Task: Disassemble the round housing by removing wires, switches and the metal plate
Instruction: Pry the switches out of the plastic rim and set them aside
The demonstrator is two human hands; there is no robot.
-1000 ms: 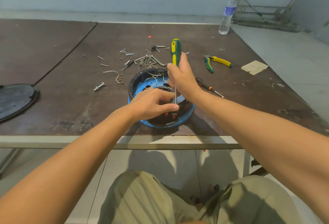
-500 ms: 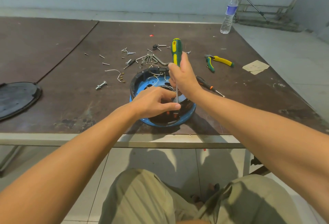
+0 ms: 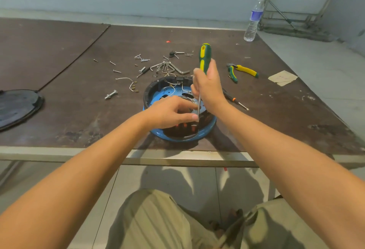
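Round blue metal housing [image 3: 158, 92]: your right hand [image 3: 210, 88] grips the green-and-yellow screwdriver [image 3: 204, 58]; left hand [image 3: 169, 112] pinches its shaft. Keep it upright.

A worn, matt wooden desk [image 3: 276, 110] is seen; the round housing [image 3: 156, 90] is glossy blue-painted metal, the screwdriver [image 3: 204, 57] handle smooth plastic, its shaft bright metal, the bottle [image 3: 253, 19] clear plastic.

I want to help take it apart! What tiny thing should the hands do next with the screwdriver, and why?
Probably turn the screwdriver. The right hand grips it upright, its tip down inside the round housing, while the left hand steadies the shaft near the bottom.
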